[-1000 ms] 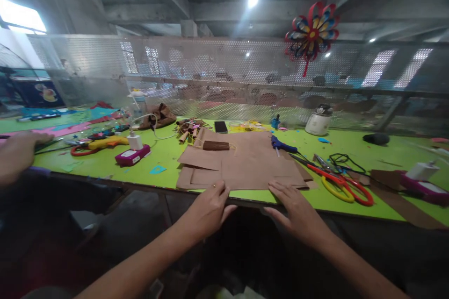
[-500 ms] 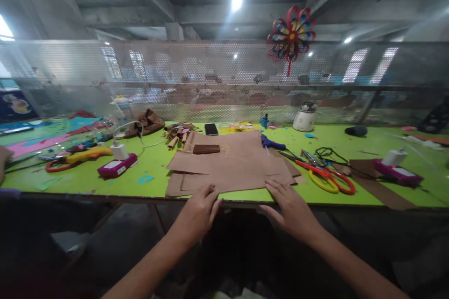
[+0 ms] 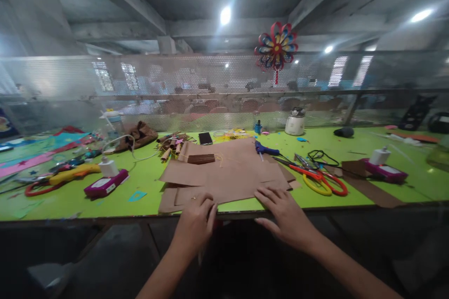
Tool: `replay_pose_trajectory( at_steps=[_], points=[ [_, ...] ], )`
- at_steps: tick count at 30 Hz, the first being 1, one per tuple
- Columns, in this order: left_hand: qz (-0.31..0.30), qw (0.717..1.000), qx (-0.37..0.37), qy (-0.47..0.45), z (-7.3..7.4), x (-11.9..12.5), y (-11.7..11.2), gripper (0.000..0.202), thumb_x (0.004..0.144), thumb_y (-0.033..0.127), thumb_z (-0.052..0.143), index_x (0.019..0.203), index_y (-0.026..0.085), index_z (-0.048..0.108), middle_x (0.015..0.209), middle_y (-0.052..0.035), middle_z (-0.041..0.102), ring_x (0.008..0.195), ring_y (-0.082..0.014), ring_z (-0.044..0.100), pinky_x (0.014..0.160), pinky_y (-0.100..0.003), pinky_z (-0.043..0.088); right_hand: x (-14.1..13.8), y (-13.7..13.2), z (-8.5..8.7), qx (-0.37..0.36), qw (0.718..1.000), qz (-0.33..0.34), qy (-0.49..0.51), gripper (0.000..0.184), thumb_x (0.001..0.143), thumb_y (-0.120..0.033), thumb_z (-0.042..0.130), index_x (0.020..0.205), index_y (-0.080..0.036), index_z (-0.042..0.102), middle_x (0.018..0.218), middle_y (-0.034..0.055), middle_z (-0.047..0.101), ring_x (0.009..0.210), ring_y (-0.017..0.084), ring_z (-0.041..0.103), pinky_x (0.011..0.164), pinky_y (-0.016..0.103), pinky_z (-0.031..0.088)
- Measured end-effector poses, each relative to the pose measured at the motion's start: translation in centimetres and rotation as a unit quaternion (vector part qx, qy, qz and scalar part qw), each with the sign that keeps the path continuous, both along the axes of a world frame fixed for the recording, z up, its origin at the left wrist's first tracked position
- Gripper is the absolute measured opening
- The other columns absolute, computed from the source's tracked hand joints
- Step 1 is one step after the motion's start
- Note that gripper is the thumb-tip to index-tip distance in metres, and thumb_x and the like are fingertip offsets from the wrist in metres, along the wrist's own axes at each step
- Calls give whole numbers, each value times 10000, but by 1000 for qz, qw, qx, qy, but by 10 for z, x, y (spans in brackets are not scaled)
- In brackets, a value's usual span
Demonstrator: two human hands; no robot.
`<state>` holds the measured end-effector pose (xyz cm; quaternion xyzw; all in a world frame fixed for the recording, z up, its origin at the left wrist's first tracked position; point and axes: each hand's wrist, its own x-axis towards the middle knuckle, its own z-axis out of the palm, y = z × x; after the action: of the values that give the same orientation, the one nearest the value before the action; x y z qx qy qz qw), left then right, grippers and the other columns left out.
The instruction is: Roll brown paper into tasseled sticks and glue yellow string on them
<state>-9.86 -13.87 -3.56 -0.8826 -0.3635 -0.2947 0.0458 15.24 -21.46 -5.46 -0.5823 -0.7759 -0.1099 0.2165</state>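
A stack of brown paper sheets (image 3: 228,173) lies on the green table (image 3: 147,182) in front of me. My left hand (image 3: 195,224) rests at the near edge of the stack, fingers curled over the table's rim. My right hand (image 3: 286,215) lies flat with fingers spread on the stack's near right corner. A dark brown folded strip (image 3: 200,159) sits on top of the sheets, far left.
Red and yellow scissors (image 3: 324,182) and a blue glue gun (image 3: 264,149) lie right of the sheets. Pink power strips with white chargers (image 3: 105,182) (image 3: 384,168) sit on both sides. A phone (image 3: 205,138), paper rolls (image 3: 171,142) and a perforated screen (image 3: 210,88) are behind.
My view has swung to the right, and the other person's hand at the left has left the picture. My left hand's fingers have curled in at the sheets' edge; the right hand stays flat.
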Motion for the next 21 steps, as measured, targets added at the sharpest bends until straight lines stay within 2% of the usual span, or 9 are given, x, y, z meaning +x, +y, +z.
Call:
replay_pose_trajectory(
  at_steps=[2,5,9,13,17,19,21],
  points=[
    [3,995,15,94,17,9,9,318,901,249,364,726,167,617,802,-92,614,805,-213,585,768,-360,468,-1,-1,2,-9,1000,-7,3,537,839,-450,525,1327,-239,448,1333,91,498,1191,293,425,972,489,360],
    [3,977,16,212,38,28,30,330,865,301,426,689,141,656,742,-125,638,741,-237,606,704,-355,469,0,-3,6,-13,999,-11,34,521,841,-426,530,1321,-239,451,1378,94,442,1219,276,405,997,469,349],
    [9,966,-26,256,52,50,56,360,816,379,467,672,123,673,689,-155,655,661,-257,625,629,-352,469,4,-4,13,-23,997,2,79,489,865,-373,507,1322,-212,440,1363,105,445,1229,239,399,1017,419,352],
    [-14,966,-29,256,54,63,67,310,802,341,464,746,118,672,733,-166,659,681,-260,626,666,-374,473,3,-2,17,-42,997,6,64,465,860,-403,514,1292,-234,481,1280,90,523,1194,260,410,1007,455,350],
    [-90,971,19,219,45,70,72,280,838,259,391,851,128,638,842,-159,626,784,-256,599,734,-389,457,-1,-3,17,-40,998,6,54,459,860,-428,509,1280,-243,500,1272,88,534,1187,269,417,1003,463,350],
    [-115,975,27,186,38,72,76,269,847,234,368,894,140,615,913,-151,602,859,-253,572,780,-390,441,4,-2,19,-38,997,20,62,439,865,-418,507,1262,-232,513,1264,87,541,1170,246,447,996,421,369],
    [-106,979,3,173,30,73,81,248,826,210,384,941,147,595,935,-138,592,886,-246,553,798,-385,433,22,3,25,-23,996,27,79,363,878,-384,492,1191,-213,560,1234,83,562,1128,204,495,970,348,399]
  ],
)
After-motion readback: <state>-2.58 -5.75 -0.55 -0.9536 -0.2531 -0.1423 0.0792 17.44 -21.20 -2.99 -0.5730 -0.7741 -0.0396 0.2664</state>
